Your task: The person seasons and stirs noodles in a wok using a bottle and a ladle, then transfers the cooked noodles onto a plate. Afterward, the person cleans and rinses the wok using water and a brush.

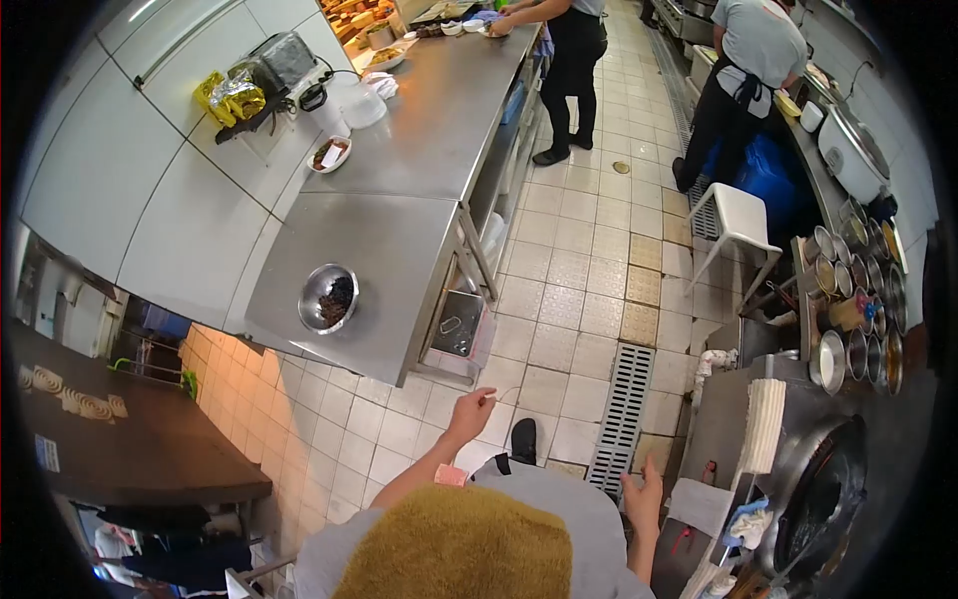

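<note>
My left hand (469,413) is raised over the tiled floor, just off the near corner of the steel table (384,240). Its thumb and fingers are pinched together, and a thin pale curved strand (509,391) shows at the fingertips. What it is, I cannot make out. My right hand (644,493) hangs low beside the stove counter, above the floor drain, its fingers stretched out and nothing visible in it. On the table's near end stands a steel bowl (311,284) holding dark, shredded-looking food. Over my front lies a brown towel (454,544).
A long drain grate (620,414) runs along the floor. At right are a wok (820,489), several metal seasoning pots (830,361) and a white stool (733,214). One person stands by the table's far end, another at the right counter. A dark wooden counter (150,439) stands left.
</note>
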A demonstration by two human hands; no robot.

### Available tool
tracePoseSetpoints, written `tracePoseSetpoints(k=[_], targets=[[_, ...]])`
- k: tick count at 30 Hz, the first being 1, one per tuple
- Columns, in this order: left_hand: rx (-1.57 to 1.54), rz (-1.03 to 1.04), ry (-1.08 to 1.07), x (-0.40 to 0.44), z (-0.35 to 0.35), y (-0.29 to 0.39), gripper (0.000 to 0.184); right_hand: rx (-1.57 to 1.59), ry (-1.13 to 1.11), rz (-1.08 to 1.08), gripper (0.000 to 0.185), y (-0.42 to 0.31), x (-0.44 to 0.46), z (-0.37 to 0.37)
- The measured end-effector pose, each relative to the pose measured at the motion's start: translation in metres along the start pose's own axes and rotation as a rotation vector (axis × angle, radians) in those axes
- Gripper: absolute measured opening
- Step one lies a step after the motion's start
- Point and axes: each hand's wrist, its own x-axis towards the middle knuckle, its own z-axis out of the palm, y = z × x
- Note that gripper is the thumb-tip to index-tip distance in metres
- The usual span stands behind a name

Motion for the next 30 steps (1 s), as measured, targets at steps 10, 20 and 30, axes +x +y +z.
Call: tracePoseSetpoints(k=[10, 20, 30], targets=[[-0.838, -0.062, 0.596, 0.085, -0.138, 0.045, 0.024, 0.054, 0.167, 0.232, 0.064, 0.016, 0.022, -0.018], [-1.595, -0.162, 0.881, 0.117, -0.239, -0.026, 0.03, -0.045, 0.143, 0.142, 0.061, 0.013, 0.029, -0.01], [-1.229, -0.193, 0.723, 0.153, -0.203, -0.016, 0.038, -0.302, 1.133, 0.578, 0.062, 0.097, -0.039, -0.158]])
